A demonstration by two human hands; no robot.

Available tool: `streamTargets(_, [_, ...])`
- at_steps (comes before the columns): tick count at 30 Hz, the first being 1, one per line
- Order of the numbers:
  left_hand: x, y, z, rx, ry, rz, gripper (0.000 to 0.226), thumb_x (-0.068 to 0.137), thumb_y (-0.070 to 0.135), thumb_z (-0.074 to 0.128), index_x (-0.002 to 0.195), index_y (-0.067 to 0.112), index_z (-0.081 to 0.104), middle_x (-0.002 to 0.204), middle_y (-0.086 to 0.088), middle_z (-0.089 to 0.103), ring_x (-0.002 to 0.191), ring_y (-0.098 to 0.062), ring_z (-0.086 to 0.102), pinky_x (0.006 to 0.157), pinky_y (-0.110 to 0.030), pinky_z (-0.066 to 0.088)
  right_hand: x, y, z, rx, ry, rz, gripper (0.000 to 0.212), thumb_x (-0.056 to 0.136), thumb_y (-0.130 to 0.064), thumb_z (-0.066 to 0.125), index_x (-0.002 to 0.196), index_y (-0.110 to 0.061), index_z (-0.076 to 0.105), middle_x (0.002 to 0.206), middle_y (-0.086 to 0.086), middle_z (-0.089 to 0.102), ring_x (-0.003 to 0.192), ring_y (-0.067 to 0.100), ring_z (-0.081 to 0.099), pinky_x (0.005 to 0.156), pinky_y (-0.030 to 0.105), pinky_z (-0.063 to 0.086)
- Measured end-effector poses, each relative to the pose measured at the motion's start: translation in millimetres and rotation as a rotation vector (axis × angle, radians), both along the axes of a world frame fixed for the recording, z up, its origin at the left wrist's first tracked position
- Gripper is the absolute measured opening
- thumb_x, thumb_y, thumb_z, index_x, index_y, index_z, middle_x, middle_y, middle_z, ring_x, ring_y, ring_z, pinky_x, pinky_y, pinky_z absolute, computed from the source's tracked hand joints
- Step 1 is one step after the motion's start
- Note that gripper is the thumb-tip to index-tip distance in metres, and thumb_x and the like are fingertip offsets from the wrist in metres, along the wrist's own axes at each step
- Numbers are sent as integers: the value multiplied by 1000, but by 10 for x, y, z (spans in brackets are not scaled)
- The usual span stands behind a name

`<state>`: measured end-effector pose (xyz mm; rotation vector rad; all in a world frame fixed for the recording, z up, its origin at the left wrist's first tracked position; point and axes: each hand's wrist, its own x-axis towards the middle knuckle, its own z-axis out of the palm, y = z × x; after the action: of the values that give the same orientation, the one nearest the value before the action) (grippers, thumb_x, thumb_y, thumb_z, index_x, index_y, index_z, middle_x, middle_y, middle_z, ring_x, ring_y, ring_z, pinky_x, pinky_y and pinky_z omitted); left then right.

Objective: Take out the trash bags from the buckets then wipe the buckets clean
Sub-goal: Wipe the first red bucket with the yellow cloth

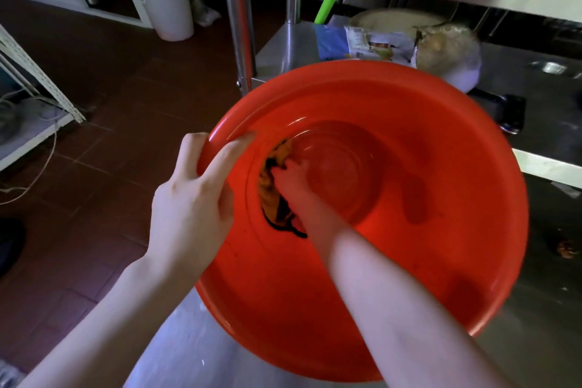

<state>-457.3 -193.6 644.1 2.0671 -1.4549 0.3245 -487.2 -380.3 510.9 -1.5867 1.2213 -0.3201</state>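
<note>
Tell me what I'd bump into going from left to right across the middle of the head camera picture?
White shelf rack → left hand gripping the rim of the red bucket → yellow and black cloth → right hand pressing the cloth inside the bucket → black thing by the bucket's far right side.

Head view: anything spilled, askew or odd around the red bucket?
Some brown debris lies on the dark surface right of the red bucket, like a spill. The bucket holds no bag; the left hand grips its rim, and the right hand presses a cloth inside.
</note>
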Motion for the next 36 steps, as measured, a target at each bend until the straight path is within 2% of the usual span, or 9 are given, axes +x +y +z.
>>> streamTargets(3, [49,7,-10,4,1,-3,75,75,-11,60,139,27,52,113,-7,44,52,-22,43,44,-28,43,-6,-324,183,129,-223,-263,35,91,-16,59,124,-4,59,138,18,44,120,33,51,102,38,43])
streamTargets(6, [66,3,-25,-6,-10,-12,75,75,-11,60,139,27,52,112,-7,44,54,-21,44,45,-27,42,-81,-462,226,185,-402,-475,23,92,-13,56,114,-9,62,126,21,56,100,27,59,76,30,48])
streamTargets(10, [28,-9,-43,-32,-20,-16,75,74,-11,60,138,28,53,115,-6,45,55,-19,43,46,-26,41,3,-285,77,-167,-50,-274,31,93,-15,53,122,-4,57,133,24,46,121,35,47,105,35,35])
streamTargets(13, [13,-11,-38,-36,-10,-12,75,73,-11,60,137,28,54,117,-6,45,56,-18,44,48,-25,40,-102,113,-217,-331,171,42,34,90,-21,55,121,-8,60,133,20,40,121,37,44,105,38,35])
streamTargets(16, [0,-2,-32,-41,2,4,74,74,-11,60,137,27,55,117,-6,45,58,-17,43,49,-24,37,-445,346,-483,-333,416,328,36,91,-30,51,125,-16,57,135,19,39,124,40,42,104,45,37])
streamTargets(21, [-9,23,-21,-10,6,23,75,76,-9,61,139,31,51,118,-7,43,55,-23,45,49,-28,40,-1078,87,-413,-554,849,728,36,92,-29,45,126,-29,56,138,10,38,130,33,37,107,52,27])
streamTargets(31, [-25,98,-34,23,35,56,73,79,-7,60,140,32,48,116,-7,40,49,-22,41,46,-29,41,-1354,-255,-111,-966,1451,780,45,104,-37,24,140,-24,48,145,14,38,131,32,31,110,47,20])
streamTargets(33, [-68,96,-37,18,45,60,73,79,-7,59,140,31,48,117,-7,40,49,-23,42,46,-29,42,-1418,-280,-49,-1041,1466,782,43,104,-35,26,139,-24,49,141,13,40,128,32,33,109,46,25])
streamTargets(36, [-105,96,-36,14,46,58,72,78,-6,59,140,31,48,117,-7,40,51,-23,41,48,-29,41,-1455,-255,24,-1081,1274,655,41,99,-26,32,132,-21,53,134,11,42,120,30,40,104,45,30])
